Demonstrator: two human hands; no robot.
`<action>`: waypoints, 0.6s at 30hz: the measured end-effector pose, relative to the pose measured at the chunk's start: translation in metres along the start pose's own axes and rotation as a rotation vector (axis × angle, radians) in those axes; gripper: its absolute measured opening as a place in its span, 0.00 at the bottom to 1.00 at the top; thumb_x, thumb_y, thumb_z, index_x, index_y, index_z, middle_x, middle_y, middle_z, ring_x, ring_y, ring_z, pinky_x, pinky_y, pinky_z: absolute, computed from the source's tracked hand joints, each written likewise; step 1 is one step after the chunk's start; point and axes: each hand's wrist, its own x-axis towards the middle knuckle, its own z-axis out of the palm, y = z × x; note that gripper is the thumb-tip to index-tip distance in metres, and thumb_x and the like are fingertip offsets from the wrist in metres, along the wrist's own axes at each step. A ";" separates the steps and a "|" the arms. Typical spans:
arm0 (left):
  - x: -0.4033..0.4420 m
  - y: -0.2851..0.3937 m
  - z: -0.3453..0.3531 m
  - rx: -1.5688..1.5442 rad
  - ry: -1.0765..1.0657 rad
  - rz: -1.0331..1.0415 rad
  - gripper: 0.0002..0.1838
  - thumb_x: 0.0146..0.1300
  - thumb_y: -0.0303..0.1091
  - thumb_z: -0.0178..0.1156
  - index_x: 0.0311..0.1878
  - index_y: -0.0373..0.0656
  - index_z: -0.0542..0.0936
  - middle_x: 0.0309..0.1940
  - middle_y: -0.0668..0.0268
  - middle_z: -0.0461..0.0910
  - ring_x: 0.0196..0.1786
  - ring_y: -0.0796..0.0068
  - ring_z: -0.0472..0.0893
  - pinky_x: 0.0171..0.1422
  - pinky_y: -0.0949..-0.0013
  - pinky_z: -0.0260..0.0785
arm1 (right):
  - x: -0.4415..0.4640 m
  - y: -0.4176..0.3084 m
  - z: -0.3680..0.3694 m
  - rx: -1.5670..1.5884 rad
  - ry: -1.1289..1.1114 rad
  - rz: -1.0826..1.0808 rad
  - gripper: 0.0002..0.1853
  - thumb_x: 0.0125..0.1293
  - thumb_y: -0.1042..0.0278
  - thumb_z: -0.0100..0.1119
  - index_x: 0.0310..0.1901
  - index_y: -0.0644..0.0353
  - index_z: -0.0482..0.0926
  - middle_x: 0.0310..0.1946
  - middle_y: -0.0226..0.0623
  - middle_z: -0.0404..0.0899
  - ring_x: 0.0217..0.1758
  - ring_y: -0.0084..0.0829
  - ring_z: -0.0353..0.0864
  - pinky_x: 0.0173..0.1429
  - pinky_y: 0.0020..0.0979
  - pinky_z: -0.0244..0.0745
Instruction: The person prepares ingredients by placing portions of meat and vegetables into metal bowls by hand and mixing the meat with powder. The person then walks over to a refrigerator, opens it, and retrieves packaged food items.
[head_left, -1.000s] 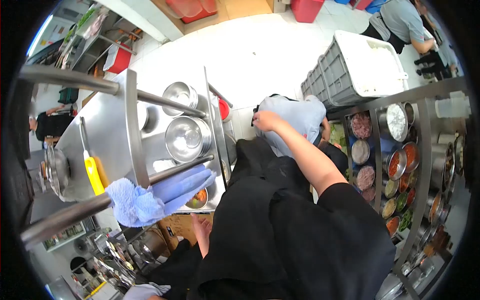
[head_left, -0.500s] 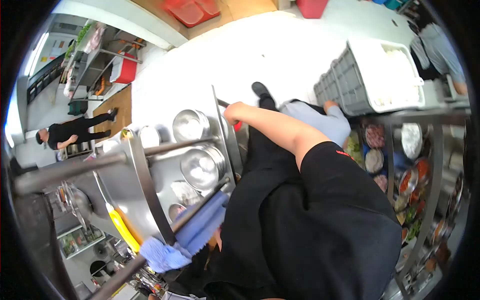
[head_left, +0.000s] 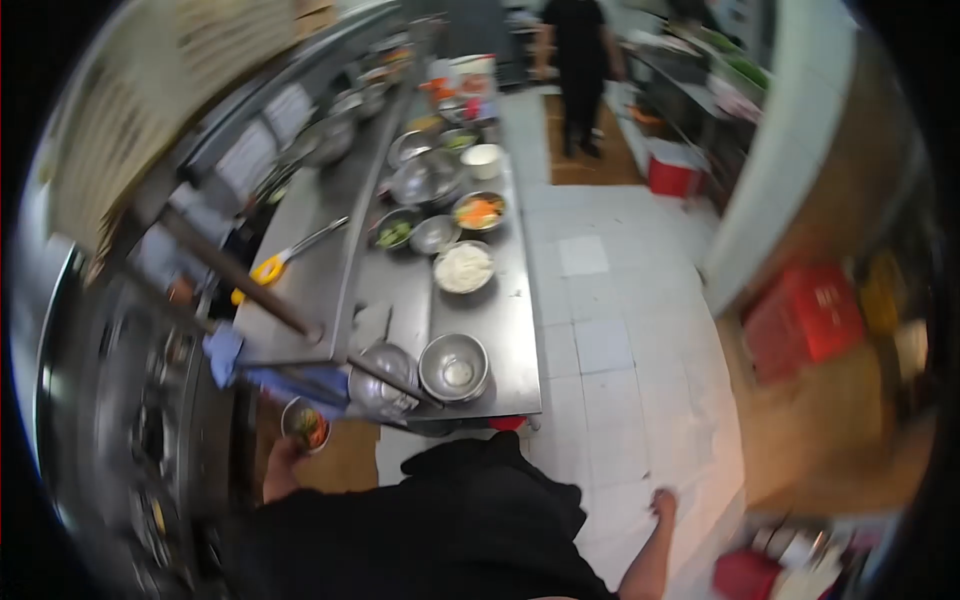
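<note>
While one hand [head_left: 286, 452] holds a bowl [head_left: 290, 413], tiles [head_left: 604, 345] flank the table [head_left: 513, 340].

Bowl [head_left: 292, 409] in left hand [head_left: 284, 453], left of table [head_left: 512, 330] | near end: bowls side by side [head_left: 455, 375] | behind those: filled bowls [head_left: 466, 291] | table's left: shelf [head_left: 300, 312], tool [head_left: 268, 270] on it | right: floor [head_left: 600, 345], then crate [head_left: 808, 330] (person [head_left: 578, 65] stands far beyond, on mat [head_left: 618, 168])

"What stood on the long, silvery metal table [head_left: 510, 330]?"
"Round, silvery metal bowls [head_left: 455, 372] by its near edge; farther along, near the right edge, a round metal bowl of white food [head_left: 464, 268]."
"And the raised metal shelf [head_left: 300, 318] along its left side?"
"A yellow-handled metal tool [head_left: 280, 262], towards the left edge."
</note>
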 end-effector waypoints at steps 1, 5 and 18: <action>-0.007 -0.005 0.007 0.048 0.198 -0.201 0.18 0.66 0.38 0.57 0.55 0.39 0.77 0.43 0.56 0.82 0.44 0.62 0.83 0.46 0.59 0.81 | -0.003 0.004 0.010 0.243 -0.073 -0.013 0.21 0.73 0.50 0.47 0.44 0.63 0.79 0.36 0.48 0.84 0.24 0.36 0.86 0.23 0.41 0.80; -0.014 -0.068 0.017 0.221 0.221 -0.649 0.18 0.68 0.36 0.58 0.57 0.39 0.76 0.45 0.60 0.82 0.48 0.65 0.84 0.47 0.59 0.84 | -0.041 -0.097 -0.014 0.225 -0.385 -0.028 0.17 0.69 0.60 0.58 0.53 0.61 0.78 0.36 0.44 0.85 0.30 0.39 0.88 0.28 0.39 0.81; 0.006 -0.045 0.406 0.061 -0.247 -0.734 0.13 0.69 0.38 0.61 0.51 0.42 0.77 0.35 0.69 0.81 0.36 0.77 0.82 0.43 0.70 0.81 | 0.043 -0.515 -0.128 -0.509 -0.254 -1.146 0.24 0.59 0.61 0.64 0.58 0.54 0.80 0.53 0.51 0.81 0.54 0.50 0.82 0.60 0.44 0.77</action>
